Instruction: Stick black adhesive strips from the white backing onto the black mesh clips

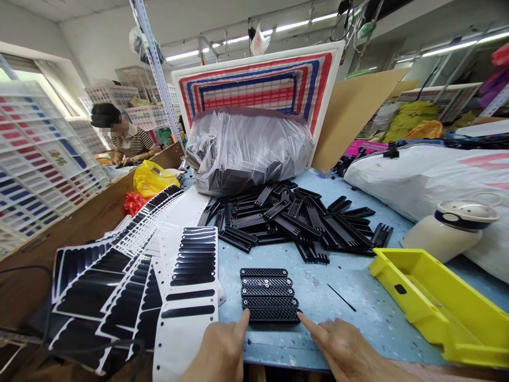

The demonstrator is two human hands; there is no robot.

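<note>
A short stack-like row of black perforated plastic strips (270, 295) lies side by side near the table's front edge. My left hand (220, 342) is at the row's left, its index finger stretched out and touching the left end of the nearest strip. On the other side, my right hand (344, 342) touches that strip's right end with an outstretched index finger. Neither hand is wrapped round anything; their other fingers are partly hidden. Left of my hands, a white sheet (191, 339) carries black adhesive-looking strips (194, 257). Small bright bits rest on the second strip from the back.
Behind the row is a heap of loose black plastic pieces (286, 220), backed by a filled clear bag (248, 151). A yellow bin (445, 307) and a white bottle (447, 231) stand right. More black-strip sheets (95, 281) lie left. A thin black stick (342, 297) lies nearby. Another person (129, 140) sits far left.
</note>
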